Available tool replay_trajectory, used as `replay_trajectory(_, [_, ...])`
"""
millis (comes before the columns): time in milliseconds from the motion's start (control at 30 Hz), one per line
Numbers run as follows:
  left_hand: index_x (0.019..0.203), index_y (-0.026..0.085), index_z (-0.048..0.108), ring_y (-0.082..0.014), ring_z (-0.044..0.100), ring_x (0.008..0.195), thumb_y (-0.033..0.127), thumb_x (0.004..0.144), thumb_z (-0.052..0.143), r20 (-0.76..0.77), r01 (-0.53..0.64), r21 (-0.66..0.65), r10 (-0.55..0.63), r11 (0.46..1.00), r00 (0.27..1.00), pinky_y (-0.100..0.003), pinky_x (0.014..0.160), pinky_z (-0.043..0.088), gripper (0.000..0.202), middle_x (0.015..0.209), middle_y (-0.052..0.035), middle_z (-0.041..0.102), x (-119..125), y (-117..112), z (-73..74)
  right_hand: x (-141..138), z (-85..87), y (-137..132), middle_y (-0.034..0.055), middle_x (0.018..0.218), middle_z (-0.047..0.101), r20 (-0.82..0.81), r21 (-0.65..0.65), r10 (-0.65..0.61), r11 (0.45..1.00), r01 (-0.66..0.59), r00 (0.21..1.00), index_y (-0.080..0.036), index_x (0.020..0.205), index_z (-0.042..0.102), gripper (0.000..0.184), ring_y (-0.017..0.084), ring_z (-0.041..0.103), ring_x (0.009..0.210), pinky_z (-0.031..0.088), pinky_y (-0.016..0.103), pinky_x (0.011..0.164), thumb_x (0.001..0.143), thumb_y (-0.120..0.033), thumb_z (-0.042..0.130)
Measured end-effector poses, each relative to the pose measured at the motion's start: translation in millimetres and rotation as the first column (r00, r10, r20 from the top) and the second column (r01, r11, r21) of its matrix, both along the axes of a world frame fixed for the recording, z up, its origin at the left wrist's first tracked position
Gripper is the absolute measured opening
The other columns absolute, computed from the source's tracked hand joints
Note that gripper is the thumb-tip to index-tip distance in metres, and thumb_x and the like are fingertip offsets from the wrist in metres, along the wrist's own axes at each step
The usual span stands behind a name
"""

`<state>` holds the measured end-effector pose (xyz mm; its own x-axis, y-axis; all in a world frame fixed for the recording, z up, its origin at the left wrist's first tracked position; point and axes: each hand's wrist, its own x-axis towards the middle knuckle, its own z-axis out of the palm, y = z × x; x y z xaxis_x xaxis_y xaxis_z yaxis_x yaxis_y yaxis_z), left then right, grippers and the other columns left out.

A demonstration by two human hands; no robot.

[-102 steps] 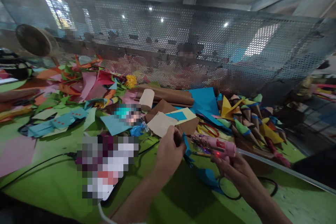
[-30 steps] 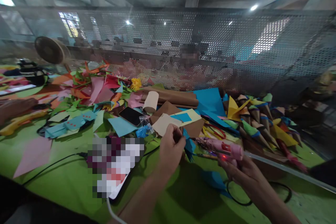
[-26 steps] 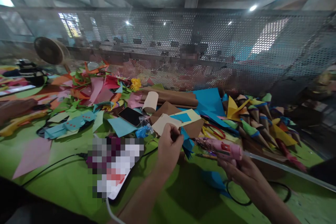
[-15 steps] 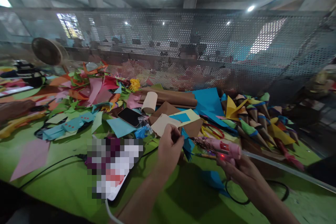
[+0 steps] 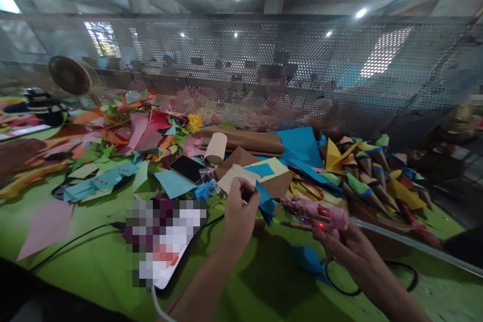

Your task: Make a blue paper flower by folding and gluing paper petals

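At the frame's middle, the left grip (image 5: 241, 211) is pinching a blue paper piece (image 5: 266, 203), which is showing a wider face than seconds ago, so it seems to be facing the pink glue gun (image 5: 320, 213) better. The right grip (image 5: 341, 240) is wrapping around this gun. Papers (image 5: 278, 185) are crowding the counter (image 5: 98, 266); lower right, a black cable (image 5: 349, 294) is looping near the wrist.

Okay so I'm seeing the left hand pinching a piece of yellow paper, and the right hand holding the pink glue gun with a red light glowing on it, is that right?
Not quite: the paper in the left hand is blue paper, not yellow, as the head view shows. The right hand does hold the pink glue gun, its red light glowing.
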<state>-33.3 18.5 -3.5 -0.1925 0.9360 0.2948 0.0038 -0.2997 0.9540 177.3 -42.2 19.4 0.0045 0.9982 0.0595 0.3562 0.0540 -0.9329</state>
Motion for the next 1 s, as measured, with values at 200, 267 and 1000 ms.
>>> replay_trajectory(200, [0.079,0.021,0.045,-0.0116,0.047,0.069,0.016,0.080,0.058,0.010,0.005,0.000,-0.005,1.000,1.000,-0.024,0.066,0.039,0.014,0.077,0.0036,0.047,0.7,-0.5,0.8,1.4,-0.2,0.2,-0.0030,0.059,0.042,0.011,-0.009,0.016,1.000,-0.016,1.000,-0.021,0.069,0.053,0.042,0.013,0.036,0.054,0.033,0.024,0.047,0.077,-0.060,0.067])
replay_trajectory(267, [0.079,0.021,0.045,-0.0116,0.048,0.070,0.017,0.080,0.059,0.022,-0.008,-0.001,0.008,1.000,1.000,-0.024,0.066,0.039,0.015,0.077,0.0035,0.048,-0.5,0.4,0.9,1.4,0.5,0.1,-0.0031,0.059,0.042,0.017,-0.011,0.011,1.000,-0.011,1.000,-0.021,0.068,0.054,0.042,0.013,0.035,0.054,0.033,0.025,0.047,0.077,-0.060,0.067])
replay_trajectory(1000, [0.079,0.022,0.043,-0.0118,0.048,0.071,0.020,0.079,0.058,0.103,-0.026,-0.012,0.027,1.000,0.994,-0.024,0.066,0.039,0.016,0.077,0.0038,0.047,-3.5,2.6,2.3,0.2,2.1,-0.9,-0.0033,0.059,0.039,0.040,-0.010,0.013,1.000,-0.013,0.999,-0.021,0.067,0.051,0.049,0.013,0.034,0.054,0.032,0.025,0.046,0.077,-0.067,0.063])
